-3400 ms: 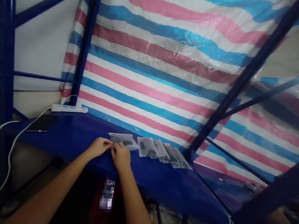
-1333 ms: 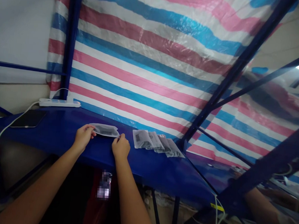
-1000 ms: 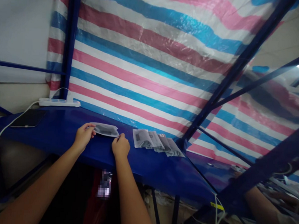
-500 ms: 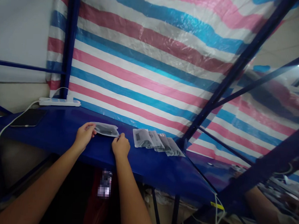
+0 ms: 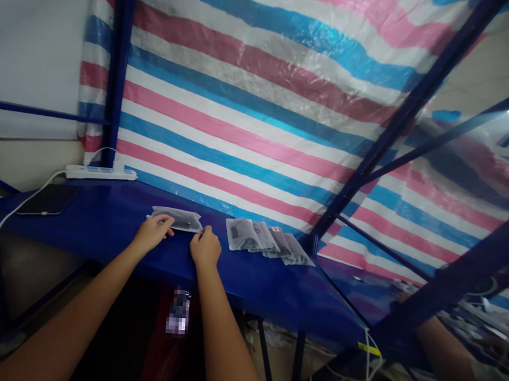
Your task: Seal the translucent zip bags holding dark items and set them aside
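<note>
Two hands of mine meet at one small grey plastic pouch (image 5: 177,219) that lies flat on the blue shelf (image 5: 107,228), and the head camera is the only view I have of it. My left hand (image 5: 152,233) sits at the pouch's near left corner, fingers curled loosely with the tips on or just under its front edge; I cannot tell whether they pinch it or merely press it. My right hand (image 5: 206,249) is at the near right corner, closed into a soft fist with thumb and forefinger nipping the pouch's edge. The pouch thus stretches between both hands, slightly beyond my knuckles, toward the striped tarp (image 5: 259,100) that hangs behind the shelf. Just beside my right hand, to its right, a row of similar grey pouches (image 5: 269,242) lies overlapped like fanned cards, apart from the one I touch. Well to my left a dark phone (image 5: 47,200) rests on the shelf with a white cable (image 5: 5,223) plugged in, and a white power strip (image 5: 100,173) lies at the shelf's back edge.
</note>
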The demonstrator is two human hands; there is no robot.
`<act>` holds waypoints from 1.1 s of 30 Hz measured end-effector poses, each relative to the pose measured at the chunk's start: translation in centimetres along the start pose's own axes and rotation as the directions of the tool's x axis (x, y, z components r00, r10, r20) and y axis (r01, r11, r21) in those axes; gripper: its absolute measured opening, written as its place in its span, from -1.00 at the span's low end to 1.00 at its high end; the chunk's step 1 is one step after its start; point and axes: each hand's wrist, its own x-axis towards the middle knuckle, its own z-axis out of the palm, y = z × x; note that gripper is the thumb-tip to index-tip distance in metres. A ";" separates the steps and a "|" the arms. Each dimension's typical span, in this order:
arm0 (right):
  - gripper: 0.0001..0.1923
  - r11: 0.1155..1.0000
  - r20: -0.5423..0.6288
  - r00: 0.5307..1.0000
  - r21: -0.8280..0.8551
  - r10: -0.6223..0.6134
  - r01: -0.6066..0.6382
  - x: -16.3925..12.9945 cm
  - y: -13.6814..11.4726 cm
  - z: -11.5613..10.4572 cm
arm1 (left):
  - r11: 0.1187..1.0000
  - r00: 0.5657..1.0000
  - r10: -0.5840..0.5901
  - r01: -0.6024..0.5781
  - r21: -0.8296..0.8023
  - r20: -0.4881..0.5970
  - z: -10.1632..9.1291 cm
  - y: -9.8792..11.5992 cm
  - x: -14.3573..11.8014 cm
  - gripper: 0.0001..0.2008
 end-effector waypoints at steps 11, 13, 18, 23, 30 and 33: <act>-0.81 0.999 -0.003 1.000 0.045 -0.015 0.015 0.1 0.0 -0.1 | 0.997 0.993 0.002 0.007 -0.078 0.116 0.0 -0.3 0.3 -0.58; -0.80 0.998 -0.008 1.000 0.063 -0.027 0.028 0.1 0.0 -0.1 | 0.990 0.994 -0.014 0.029 -0.140 0.105 0.1 -0.5 0.4 -0.60; -0.82 0.997 0.005 1.000 0.070 -0.022 0.021 0.2 0.0 0.0 | 0.983 0.996 -0.027 0.042 -0.178 0.086 0.1 -0.2 0.2 -0.62; -0.83 0.997 -0.004 1.000 0.072 -0.011 0.011 0.3 0.1 -0.1 | 0.988 0.996 -0.026 0.040 -0.151 0.090 0.1 0.0 0.0 -0.63; -0.80 0.997 -0.017 1.000 0.075 0.000 0.001 0.2 0.0 0.0 | 0.989 0.996 -0.017 0.029 -0.142 0.088 0.0 0.2 -0.2 -0.63; -0.80 0.998 -0.008 1.000 0.063 0.002 -0.002 0.2 0.0 0.0 | 0.990 0.996 -0.023 0.034 -0.134 0.083 0.0 0.5 -0.4 -0.65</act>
